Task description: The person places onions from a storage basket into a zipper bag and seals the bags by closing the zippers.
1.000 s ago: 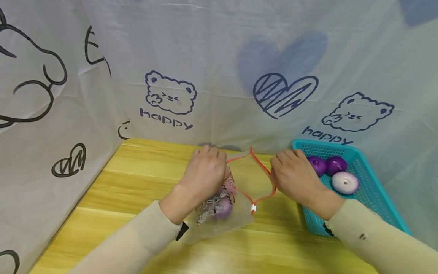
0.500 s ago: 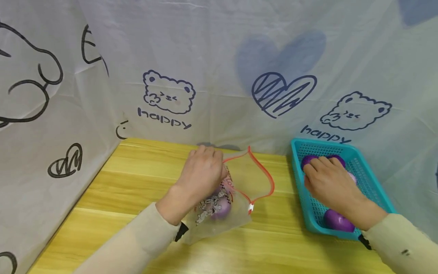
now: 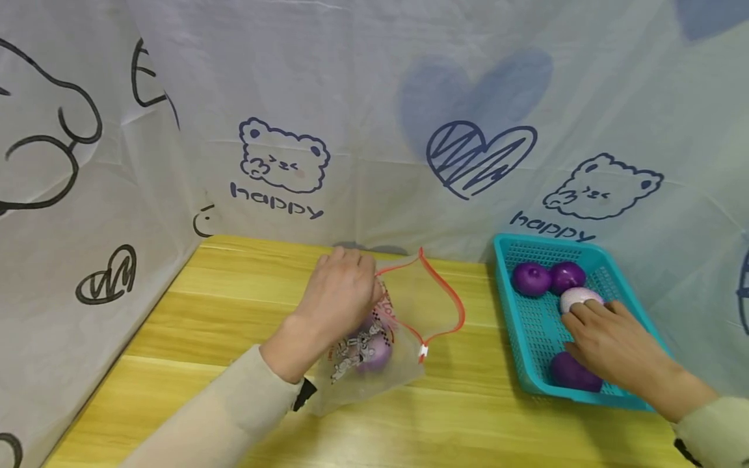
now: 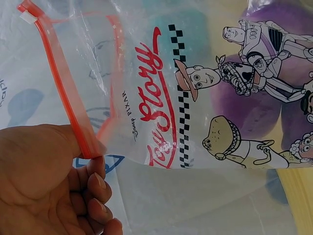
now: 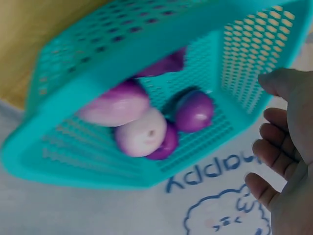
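Note:
My left hand pinches the red zip edge of a clear zip bag printed with cartoon figures. The bag's mouth gapes toward the right, with a white slider at its near corner. Round purple onions lie inside the bag, partly covered by the print. My right hand is over the teal basket, fingers apart and loosely bent in the right wrist view. Its fingertips overlap a whitish-purple onion in the head view. Two dark purple onions sit at the basket's back.
Another purple piece lies at the basket's near end, partly behind my right hand. The basket stands on the right of the wood-grain table. A white printed cloth hangs along the back and left.
My right hand let go of the bag's edge and moved right, over the basket, then a little nearer to me. My left hand kept its hold on the bag.

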Demonstrator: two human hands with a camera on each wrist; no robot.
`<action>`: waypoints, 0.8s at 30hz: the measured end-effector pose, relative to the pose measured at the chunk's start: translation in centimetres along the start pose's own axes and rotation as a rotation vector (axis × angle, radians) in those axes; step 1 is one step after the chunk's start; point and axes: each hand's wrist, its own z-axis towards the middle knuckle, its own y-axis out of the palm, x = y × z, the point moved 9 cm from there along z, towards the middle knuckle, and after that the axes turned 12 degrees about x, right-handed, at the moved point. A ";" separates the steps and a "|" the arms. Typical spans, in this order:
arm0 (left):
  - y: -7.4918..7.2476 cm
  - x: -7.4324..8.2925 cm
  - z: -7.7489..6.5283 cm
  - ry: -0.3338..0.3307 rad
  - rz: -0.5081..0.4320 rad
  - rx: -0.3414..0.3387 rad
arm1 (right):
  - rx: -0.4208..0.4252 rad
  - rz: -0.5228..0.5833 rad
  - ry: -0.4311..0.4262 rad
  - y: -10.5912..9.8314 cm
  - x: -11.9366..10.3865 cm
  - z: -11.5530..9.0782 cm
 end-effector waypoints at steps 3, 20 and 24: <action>0.1 0.0 -0.1 0.001 0.005 0.005 | -0.039 0.001 -0.018 0.6 0.2 -1.8; 0.1 0.1 -0.3 0.021 0.001 0.028 | -0.339 0.010 0.012 4.2 1.5 -7.0; 0.1 0.2 -0.3 0.029 0.000 0.038 | -0.308 -0.001 0.018 4.7 1.7 -7.2</action>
